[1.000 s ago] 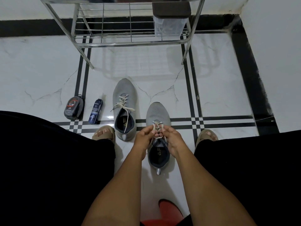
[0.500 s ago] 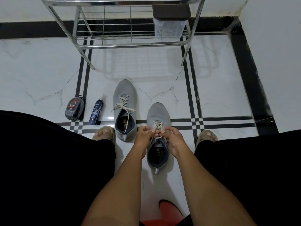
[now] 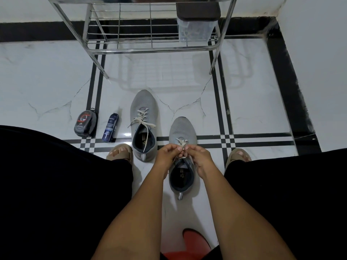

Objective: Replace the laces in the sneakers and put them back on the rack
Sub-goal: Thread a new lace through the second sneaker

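While the person sits over the marble floor (image 3: 56,87), the left hand (image 3: 167,155) and right hand (image 3: 199,156) meet above the nearer grey sneaker (image 3: 182,134), each pinching the cream lace (image 3: 181,143) at its top eyelets; it looks like a knot, though the fingers hide it. That sneaker stands on the floor between the knees. Just to its left and a little farther off stands the other sneaker (image 3: 143,104), laced, ends trailing loose. Beyond both stands the steel rack (image 3: 154,49), a lidded clear container (image 3: 197,29) on its lower shelf. Left of the sneakers lie a cleaner bottle (image 3: 110,127) and a dark polish sponge (image 3: 86,124).
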`<state>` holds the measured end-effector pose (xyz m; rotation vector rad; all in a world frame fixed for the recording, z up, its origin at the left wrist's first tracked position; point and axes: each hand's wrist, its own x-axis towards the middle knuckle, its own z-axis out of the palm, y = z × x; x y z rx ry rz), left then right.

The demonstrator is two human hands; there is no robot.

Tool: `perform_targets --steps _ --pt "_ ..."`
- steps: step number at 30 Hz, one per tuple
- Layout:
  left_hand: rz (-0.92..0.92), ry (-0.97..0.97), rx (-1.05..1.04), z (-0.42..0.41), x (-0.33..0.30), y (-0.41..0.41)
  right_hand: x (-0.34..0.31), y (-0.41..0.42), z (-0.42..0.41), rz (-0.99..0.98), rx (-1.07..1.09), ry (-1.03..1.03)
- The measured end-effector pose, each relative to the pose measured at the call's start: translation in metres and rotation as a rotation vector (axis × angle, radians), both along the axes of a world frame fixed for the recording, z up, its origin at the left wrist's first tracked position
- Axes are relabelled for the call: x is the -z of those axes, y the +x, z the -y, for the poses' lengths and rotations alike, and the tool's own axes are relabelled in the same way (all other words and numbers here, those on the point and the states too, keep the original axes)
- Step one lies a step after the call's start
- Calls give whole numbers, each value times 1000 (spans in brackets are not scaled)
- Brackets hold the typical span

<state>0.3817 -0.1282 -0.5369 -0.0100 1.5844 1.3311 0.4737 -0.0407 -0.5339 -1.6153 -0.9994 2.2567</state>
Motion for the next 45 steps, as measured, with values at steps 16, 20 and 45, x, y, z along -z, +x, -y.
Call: perform_targets --steps 16,20,45 --pt "-35 -156 198 -6 -14 -6 -13 -9 0 -32 -116 -109" --pt "-64 -204 174 -2 -13 -7 -23 -7 -4 43 -365 61" --pt "-206 -189 466 -6 -22 -6 -25 7 23 589 -929 1202"
